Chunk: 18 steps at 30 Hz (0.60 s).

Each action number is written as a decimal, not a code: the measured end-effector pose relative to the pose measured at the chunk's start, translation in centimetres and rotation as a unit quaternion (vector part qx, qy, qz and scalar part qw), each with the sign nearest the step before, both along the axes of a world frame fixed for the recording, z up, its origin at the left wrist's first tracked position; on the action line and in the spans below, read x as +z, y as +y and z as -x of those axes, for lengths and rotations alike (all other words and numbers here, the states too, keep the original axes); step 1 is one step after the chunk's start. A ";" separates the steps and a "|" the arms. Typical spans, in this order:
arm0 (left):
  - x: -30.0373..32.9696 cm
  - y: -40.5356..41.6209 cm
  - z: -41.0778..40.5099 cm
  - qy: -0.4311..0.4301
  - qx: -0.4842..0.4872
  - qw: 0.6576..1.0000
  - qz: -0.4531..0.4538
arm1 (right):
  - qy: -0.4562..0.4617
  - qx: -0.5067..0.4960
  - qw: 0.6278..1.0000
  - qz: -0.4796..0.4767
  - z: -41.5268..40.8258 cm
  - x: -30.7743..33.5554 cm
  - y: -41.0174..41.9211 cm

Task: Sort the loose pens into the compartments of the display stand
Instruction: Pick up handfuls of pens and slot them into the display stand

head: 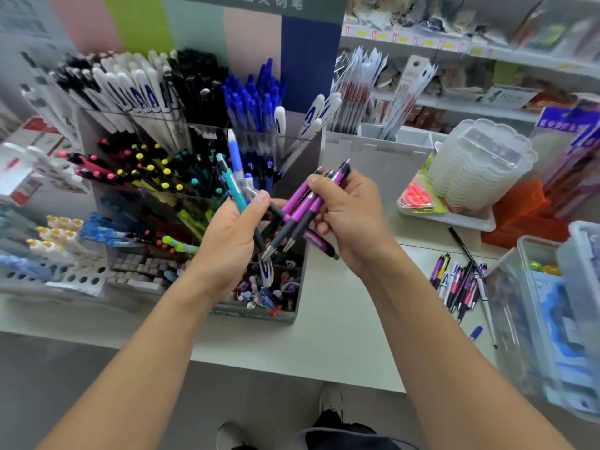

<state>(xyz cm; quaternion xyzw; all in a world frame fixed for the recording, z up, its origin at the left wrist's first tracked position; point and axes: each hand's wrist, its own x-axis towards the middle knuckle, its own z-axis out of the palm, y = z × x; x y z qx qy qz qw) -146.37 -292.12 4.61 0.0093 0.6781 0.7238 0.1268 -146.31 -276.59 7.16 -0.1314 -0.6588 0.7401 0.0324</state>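
Your right hand (349, 219) grips three purple pens (303, 209), pinched between thumb and curled fingers, tips angled down-left. Your left hand (232, 237) clasps one teal pen (232, 186), rising past its thumb, above the display stand (292, 306).

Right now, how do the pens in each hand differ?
The left hand grips a mixed bunch led by a teal pen; the right hand grips only purple pens. The teal pen leans up-left, the purple ones up-right. Both bunches are held over the display stand.
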 end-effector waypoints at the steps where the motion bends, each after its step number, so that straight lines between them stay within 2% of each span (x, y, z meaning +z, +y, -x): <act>1: 0.0 -0.2 0.0 0.007 -0.001 1.000 -0.003 | 0.004 -0.015 1.000 0.016 0.0 0.0 0.1; 4: 0.1 -0.9 0.2 0.024 0.023 0.998 -0.052 | 0.007 -0.063 0.996 0.068 0.2 0.0 0.2; 8: -0.6 -2.6 0.6 0.002 0.123 0.985 -0.122 | 0.039 -0.159 0.980 0.114 0.5 1.0 1.3; 11: -1.1 -3.6 0.4 -0.021 0.175 0.975 -0.133 | 0.127 -0.180 0.975 -0.005 0.8 1.9 1.6; 14: -1.2 -3.9 -0.1 -0.027 0.195 0.972 -0.128 | 0.213 -0.173 0.949 -0.155 1.6 1.9 1.1; 18: -0.6 -4.1 -0.7 -0.038 0.213 0.961 -0.171 | 0.252 -0.156 0.911 -0.288 3.2 0.7 0.1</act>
